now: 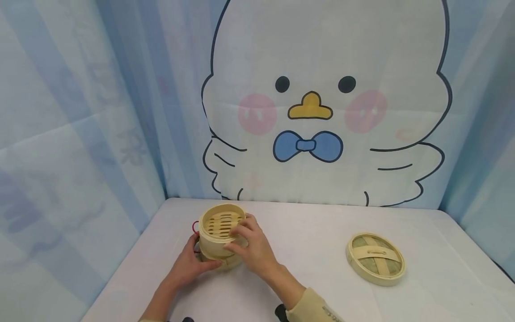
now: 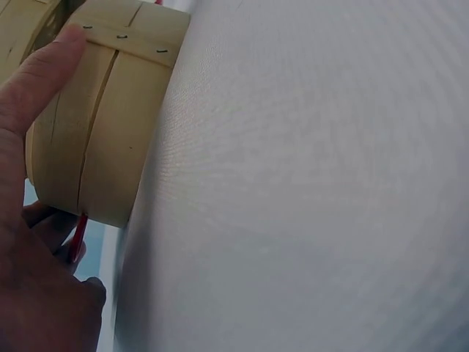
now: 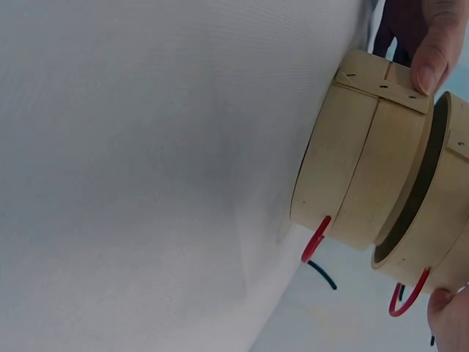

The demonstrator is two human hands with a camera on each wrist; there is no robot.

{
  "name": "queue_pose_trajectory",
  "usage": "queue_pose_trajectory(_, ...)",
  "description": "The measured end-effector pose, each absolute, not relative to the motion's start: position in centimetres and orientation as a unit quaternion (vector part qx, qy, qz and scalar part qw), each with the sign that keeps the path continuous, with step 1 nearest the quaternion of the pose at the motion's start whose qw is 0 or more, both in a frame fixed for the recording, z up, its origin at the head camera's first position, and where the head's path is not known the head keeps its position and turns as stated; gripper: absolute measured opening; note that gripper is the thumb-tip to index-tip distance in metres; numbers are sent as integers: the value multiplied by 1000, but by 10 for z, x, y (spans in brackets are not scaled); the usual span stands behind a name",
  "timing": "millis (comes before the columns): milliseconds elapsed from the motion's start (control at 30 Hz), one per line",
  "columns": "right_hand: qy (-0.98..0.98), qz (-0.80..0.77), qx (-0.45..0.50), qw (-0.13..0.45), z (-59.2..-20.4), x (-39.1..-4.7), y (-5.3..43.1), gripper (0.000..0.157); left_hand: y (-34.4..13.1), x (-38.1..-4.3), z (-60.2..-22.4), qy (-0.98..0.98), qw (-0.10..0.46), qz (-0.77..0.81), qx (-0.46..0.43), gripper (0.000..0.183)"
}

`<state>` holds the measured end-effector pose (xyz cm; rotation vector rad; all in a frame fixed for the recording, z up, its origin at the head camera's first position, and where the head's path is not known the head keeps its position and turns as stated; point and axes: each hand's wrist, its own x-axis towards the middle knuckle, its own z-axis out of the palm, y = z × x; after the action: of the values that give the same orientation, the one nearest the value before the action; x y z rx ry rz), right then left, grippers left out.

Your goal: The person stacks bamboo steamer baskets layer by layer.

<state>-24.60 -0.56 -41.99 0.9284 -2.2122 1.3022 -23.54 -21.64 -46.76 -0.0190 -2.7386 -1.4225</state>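
Leftmost, left hand (image 1: 189,264) steadies lower steamer tier (image 1: 219,259) on counter (image 1: 306,250), thumb flat on its side wall, fingers behind; grip wraps loosely, not pinching. Upper steamer tier (image 1: 221,226) sits tilted above it, gap open in right wrist view, stack axis upright. Right hand (image 1: 251,248) nearer top, fingers curled over upper tier's rim, gripping. Far right, woven lid (image 1: 375,258) lies flat, well apart.

Both forearms reach in from six o'clock toward eleven o'clock. The left hand (image 1: 192,263) lies low, thumb stretched forward and fingers curled in a grip. The right hand (image 1: 252,247) sits higher at its two o'clock, fingers bent downward in a grip, its wrist leaving a pale sleeve (image 1: 313,308).
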Motion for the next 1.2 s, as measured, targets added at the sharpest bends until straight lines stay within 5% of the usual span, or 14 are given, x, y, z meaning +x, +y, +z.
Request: queue_pose_trajectory(1200,-794,435,337,259,-430,-245,-20,28,-216,-235,-470,-880,53,-471,-15,109)
